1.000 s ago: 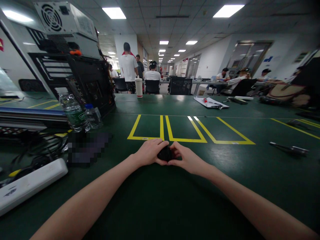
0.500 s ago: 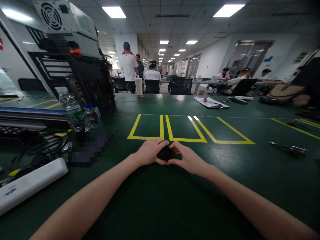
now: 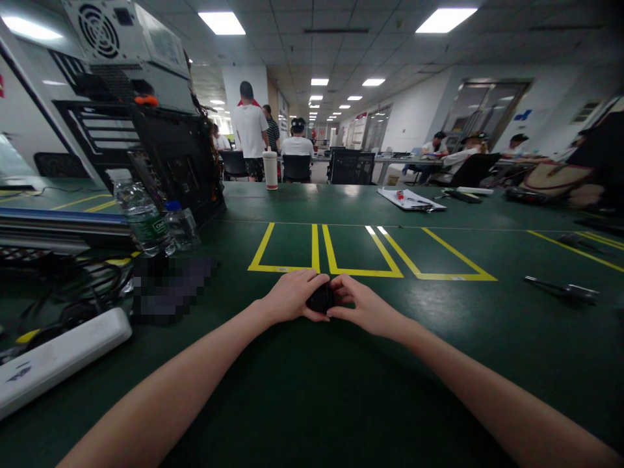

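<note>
A small black rounded object (image 3: pixel 320 299) is between my two hands, low over the green table; its exact kind cannot be made out. My left hand (image 3: pixel 294 296) wraps around its left side, fingers over the top and thumb along the near edge. From the right, my right hand (image 3: pixel 363 304) meets it with curved fingers and the thumb tip at its near right edge. Both hands' fingertips partly cover the object. Just beyond them, yellow tape outlines (image 3: pixel 364 273) mark the table (image 3: pixel 312 390).
On the left stand an opened computer case (image 3: pixel 180 156), two plastic bottles (image 3: pixel 146 218), tangled black cables (image 3: pixel 92 286) and a white power strip (image 3: pixel 63 361). A metal tool (image 3: pixel 563 290) lies right. Farther back are a white cup (image 3: pixel 271 170), a clipboard (image 3: pixel 409 200) and several people.
</note>
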The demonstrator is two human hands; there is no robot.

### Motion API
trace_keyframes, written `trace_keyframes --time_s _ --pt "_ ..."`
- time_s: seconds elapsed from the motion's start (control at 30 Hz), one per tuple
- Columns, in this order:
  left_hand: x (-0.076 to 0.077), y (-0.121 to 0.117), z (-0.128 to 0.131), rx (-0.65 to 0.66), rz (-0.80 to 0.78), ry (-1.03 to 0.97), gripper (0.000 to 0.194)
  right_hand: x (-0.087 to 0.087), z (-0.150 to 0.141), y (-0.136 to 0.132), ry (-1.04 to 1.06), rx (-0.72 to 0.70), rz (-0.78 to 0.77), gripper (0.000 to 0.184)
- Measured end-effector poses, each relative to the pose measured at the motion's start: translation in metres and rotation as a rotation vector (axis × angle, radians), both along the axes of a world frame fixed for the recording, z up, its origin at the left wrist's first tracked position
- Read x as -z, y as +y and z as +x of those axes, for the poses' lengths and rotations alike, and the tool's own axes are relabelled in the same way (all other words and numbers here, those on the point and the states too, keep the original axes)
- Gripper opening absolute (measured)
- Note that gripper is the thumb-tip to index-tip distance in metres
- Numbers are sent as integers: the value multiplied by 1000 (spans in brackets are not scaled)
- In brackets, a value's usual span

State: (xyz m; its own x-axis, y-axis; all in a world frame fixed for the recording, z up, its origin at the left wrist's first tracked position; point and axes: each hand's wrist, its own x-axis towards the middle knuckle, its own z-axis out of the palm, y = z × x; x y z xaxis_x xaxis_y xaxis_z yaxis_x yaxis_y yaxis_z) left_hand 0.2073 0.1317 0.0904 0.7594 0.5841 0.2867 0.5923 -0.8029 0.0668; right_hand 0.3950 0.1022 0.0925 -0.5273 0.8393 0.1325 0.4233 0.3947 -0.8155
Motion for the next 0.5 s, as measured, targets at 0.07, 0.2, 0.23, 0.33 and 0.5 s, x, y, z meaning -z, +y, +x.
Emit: trace_keyframes --time_s 0.07,0.2,0.23,0.33,0.5 --pt "0 0 0 -3 -1 -2 57 0 0 0 -30 3 48 30" --pt "0 1 0 -1 -2 -2 55 2 1 -3 12 -1 54 30" --pt "-1 1 0 1 -2 -4 55 3 1 -3 46 -6 20 30" --pt "-2 1 0 12 -8 -16 56 7 0 -2 138 16 -60 24" --pt "-2 5 -2 23 -49 -39 58 16 -2 4 226 69 -87 23"
